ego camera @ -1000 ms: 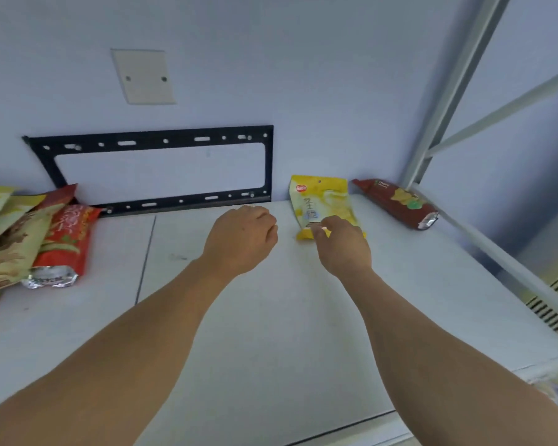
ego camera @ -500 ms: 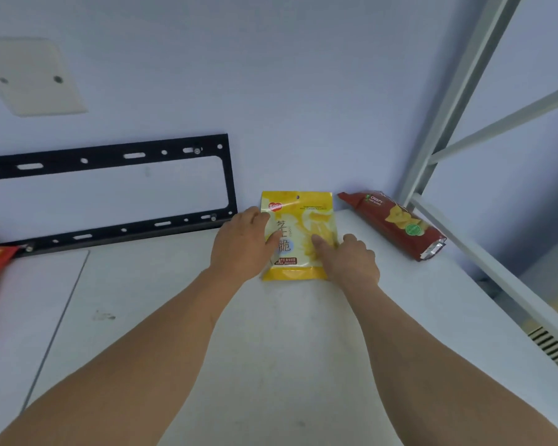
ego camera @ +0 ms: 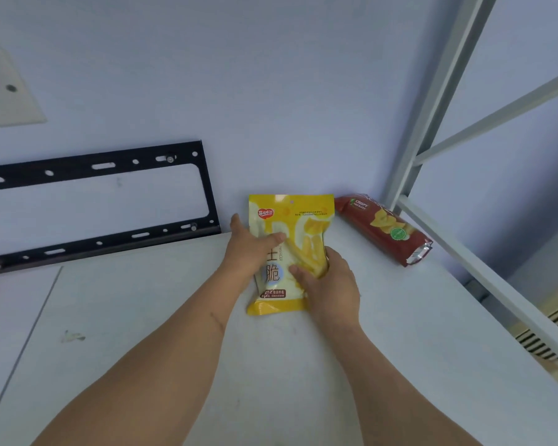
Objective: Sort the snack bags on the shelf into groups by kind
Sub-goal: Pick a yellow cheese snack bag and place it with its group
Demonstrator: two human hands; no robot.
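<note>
A yellow snack bag (ego camera: 298,217) lies near the back of the white shelf (ego camera: 400,333), its top against the wall. My left hand (ego camera: 250,252) grips its left edge, thumb lying across the front. My right hand (ego camera: 331,284) grips the lower right side, fingers curled over the bag. A dark red bag (ego camera: 384,228) marked CRISPY lies just right of it in the back corner, touched by neither hand.
A black metal bracket (ego camera: 110,204) is fixed to the wall at the back left. The grey shelf post (ego camera: 432,101) and rails (ego camera: 484,262) close off the right side. A seam (ego camera: 36,320) runs across the shelf board on the left.
Both hands closed onto the yellow bag, which now stands straighter and closer to the red bag. The view swung right, so the pile of bags at the left is out of sight.
</note>
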